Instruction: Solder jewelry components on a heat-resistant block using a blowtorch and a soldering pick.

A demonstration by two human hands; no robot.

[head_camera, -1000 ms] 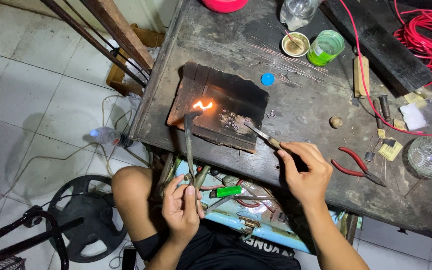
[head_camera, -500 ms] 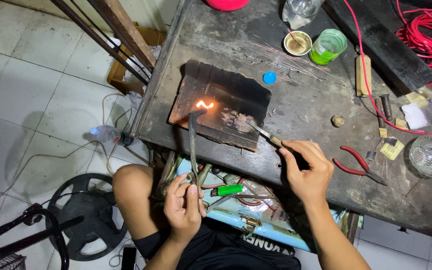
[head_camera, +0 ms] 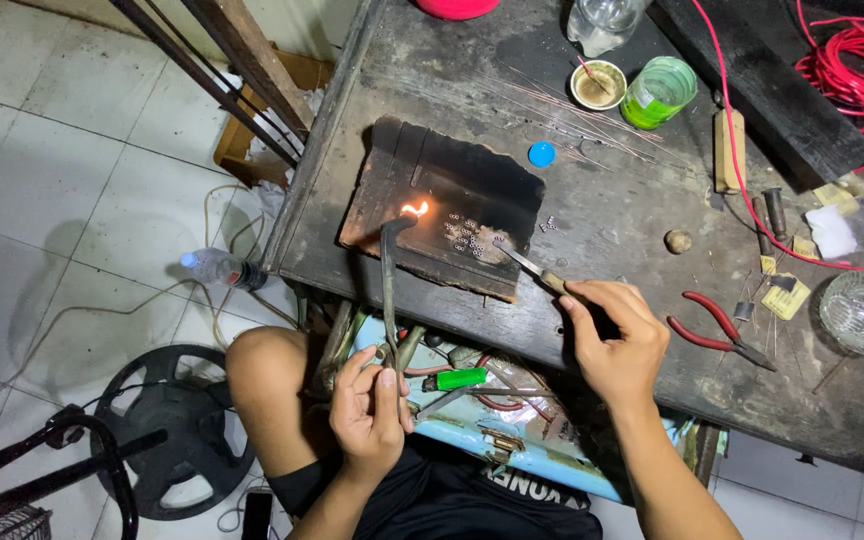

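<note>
My left hand (head_camera: 370, 405), low in the middle of the frame, is clenched around the stem of a thin metal torch (head_camera: 389, 290), which runs straight up from my fingers to a bent tip. A small orange flame (head_camera: 414, 209) burns there over the charred board (head_camera: 442, 205). My right hand (head_camera: 617, 340), right of centre, pinches the pale handle of a slim pick (head_camera: 527, 266) whose steel point reaches up and left toward a scatter of tiny silver beads (head_camera: 467, 238) on the board, just right of the flame. I judge this to be the heating step of small soldering work: flame on, pick steadying the pieces. The next move seems to call for a steady, light touch, since the beads look loose and easy to roll. The board is dark, cracked and scorched at its edges, resting on a worn grey workbench (head_camera: 612, 210) with a rough, stained top. Further out, red-handled pliers (head_camera: 717, 330) lie right of my right hand, a ribbed glass dish (head_camera: 862, 313) sits at the right edge, a green cup (head_camera: 658, 93) and a small round bowl (head_camera: 598, 84) stand near the top, and a coil of red wire (head_camera: 857, 65) fills the upper right corner.
</note>
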